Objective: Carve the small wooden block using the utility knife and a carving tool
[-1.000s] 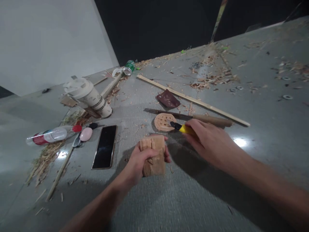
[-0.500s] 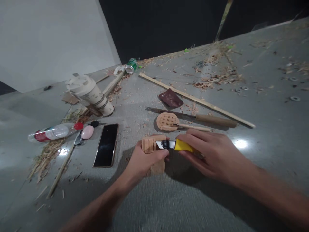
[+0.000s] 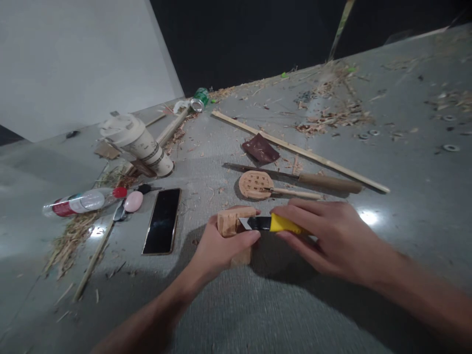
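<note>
My left hand (image 3: 221, 248) is wrapped round a small carved wooden block (image 3: 229, 221), its thumb lying along the near side. In my right hand (image 3: 328, 236) is a yellow utility knife (image 3: 282, 223), the fingers closed on its handle. The knife's blade points left, and its tip meets the notched face of the block close to my left thumb. Just beyond the hands lies a round carved wooden piece (image 3: 255, 185) with a grid of small holes and a thin wooden handle. Behind it is a long narrow blade tool (image 3: 324, 183) with a wooden grip.
A phone (image 3: 162, 221), a plastic bottle (image 3: 88, 200) and a lidded paper cup (image 3: 142, 145) stand or lie at left. Farther back are a dark red sandpaper piece (image 3: 260, 148), a long wooden stick (image 3: 306, 153) and a green can (image 3: 200, 100). Wood shavings (image 3: 335, 119) are scattered about.
The knife and my right hand have shifted slightly to the right, and the blade has turned a little. The block has tilted slightly in my left hand.
</note>
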Available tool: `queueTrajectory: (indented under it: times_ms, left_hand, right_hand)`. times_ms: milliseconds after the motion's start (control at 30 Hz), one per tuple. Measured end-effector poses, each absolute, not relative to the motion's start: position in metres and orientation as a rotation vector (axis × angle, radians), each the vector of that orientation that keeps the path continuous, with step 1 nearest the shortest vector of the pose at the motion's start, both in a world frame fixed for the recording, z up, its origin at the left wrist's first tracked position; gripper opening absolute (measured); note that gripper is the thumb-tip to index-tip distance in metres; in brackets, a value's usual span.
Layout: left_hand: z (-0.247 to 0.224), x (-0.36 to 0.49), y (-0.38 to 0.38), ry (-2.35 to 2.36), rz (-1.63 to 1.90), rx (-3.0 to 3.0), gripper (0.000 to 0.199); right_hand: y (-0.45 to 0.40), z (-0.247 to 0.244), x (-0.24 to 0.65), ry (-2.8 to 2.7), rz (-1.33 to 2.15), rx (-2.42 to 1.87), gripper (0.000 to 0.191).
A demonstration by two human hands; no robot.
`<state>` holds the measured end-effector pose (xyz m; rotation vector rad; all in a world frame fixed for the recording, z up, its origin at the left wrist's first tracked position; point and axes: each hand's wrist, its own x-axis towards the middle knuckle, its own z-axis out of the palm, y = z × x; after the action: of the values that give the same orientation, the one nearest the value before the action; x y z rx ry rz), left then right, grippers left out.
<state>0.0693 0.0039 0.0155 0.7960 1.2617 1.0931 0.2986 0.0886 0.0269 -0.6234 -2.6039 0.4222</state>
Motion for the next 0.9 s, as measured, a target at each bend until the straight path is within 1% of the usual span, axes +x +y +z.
queueTrajectory:
  times_ms: [300, 533, 700, 900]
  left_hand:
    - [0.019, 0.071, 0.002, 1.309, 1.091, 0.837, 0.040]
    - [0.011, 0.074, 0.001, 1.356, 1.131, 0.836, 0.037]
    - [0.008, 0.074, 0.000, 1.369, 1.129, 0.828, 0.033]
    - [0.010, 0.077, -0.002, 1.386, 1.131, 0.763, 0.032]
  right_hand:
    - [0.087, 0.027, 0.297, -2.599, 0.325, -0.596, 0.019]
    - [0.082, 0.021, 0.294, -2.550, 0.136, -0.621, 0.018]
    - [0.076, 0.019, 0.291, -2.518, 0.070, -0.661, 0.019]
    - [0.071, 0.022, 0.290, -2.496, -0.021, -0.700, 0.020]
